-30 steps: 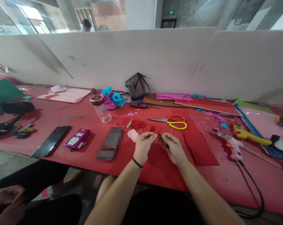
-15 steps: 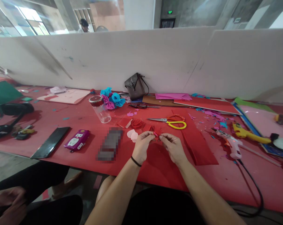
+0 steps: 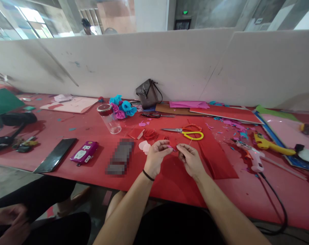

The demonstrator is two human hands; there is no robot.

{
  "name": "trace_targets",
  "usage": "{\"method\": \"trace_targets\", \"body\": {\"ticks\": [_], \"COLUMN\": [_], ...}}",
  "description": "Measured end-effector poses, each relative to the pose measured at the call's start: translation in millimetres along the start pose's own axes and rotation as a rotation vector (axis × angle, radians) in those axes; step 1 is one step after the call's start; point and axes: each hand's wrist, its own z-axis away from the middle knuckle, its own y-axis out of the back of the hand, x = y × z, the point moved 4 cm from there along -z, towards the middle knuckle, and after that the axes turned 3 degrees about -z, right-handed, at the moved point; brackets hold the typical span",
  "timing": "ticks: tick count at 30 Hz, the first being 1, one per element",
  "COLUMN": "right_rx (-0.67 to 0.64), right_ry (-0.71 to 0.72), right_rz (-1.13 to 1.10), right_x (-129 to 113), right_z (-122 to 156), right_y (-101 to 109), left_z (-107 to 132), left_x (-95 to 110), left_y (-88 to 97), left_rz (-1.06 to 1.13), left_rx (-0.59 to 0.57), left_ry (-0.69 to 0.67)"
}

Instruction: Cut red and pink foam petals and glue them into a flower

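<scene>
My left hand (image 3: 156,156), with a dark band at the wrist, holds a small pink-red piece (image 3: 171,147) between thumb and fingertips. Just to its right, my right hand (image 3: 191,160) is closed in a pinch, and a thin pale strand (image 3: 190,141) shows above its fingers. What exactly sits in that pinch is too small to make out. Beyond my hands lie red strips (image 3: 150,135) in a loose coil and scissors (image 3: 194,135) with yellow and orange handles. Pale pink paper petals (image 3: 144,146) rest beside my left hand, and folded red paper (image 3: 218,160) lies to the right.
A pink glue gun (image 3: 256,161) with a black cord and a yellow one (image 3: 273,145) lie at the right. To the left are a blurred dark phone-like object (image 3: 120,157), a purple case (image 3: 84,153), a clear jar (image 3: 110,122) and paper flowers (image 3: 123,108). Someone sits at far left.
My fingertips, which met over the red piece, have come slightly apart. The pink-red piece stays in my left fingers, and a thin strand now shows above my right hand.
</scene>
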Motion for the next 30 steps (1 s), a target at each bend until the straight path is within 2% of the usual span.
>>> {"method": "trace_targets", "body": {"ticks": [7,12,16,21,23,27,28,30], "right_rx": [0.010,0.023,-0.060,-0.184,-0.213,-0.221,-0.217,-0.210], "right_ry": [-0.001,0.024,0.021,0.064,0.119,0.249,0.273,0.299], "right_rz": [-0.011,0.034,0.129,0.212,0.301,0.545,0.576,0.593], "right_x": [-1.4,-2.1,-1.0,-1.7,-2.4,-1.7,-1.2,-0.1], "right_z": [-1.3,0.4,4.6,7.1,6.6,7.1,7.7,9.1], "right_y": [-0.5,0.2,-3.4,-9.1,-9.5,-7.1,-6.4,-5.2], "left_z": [1.7,1.4,0.7,-0.4,0.4,4.6,5.0,4.2], "left_x": [-0.2,0.1,-0.8,-0.6,0.2,2.4,0.6,-6.7], "left_y": [0.0,1.1,0.0,7.7,9.1,4.3,2.6,-0.7], "left_rz": [0.066,0.027,-0.086,-0.211,-0.346,-0.704,-0.724,-0.647], "left_rx": [-0.036,-0.029,-0.045,0.082,0.109,0.150,0.143,0.081], "left_ry": [0.063,0.047,0.024,-0.060,-0.106,-0.279,-0.286,-0.217]}}
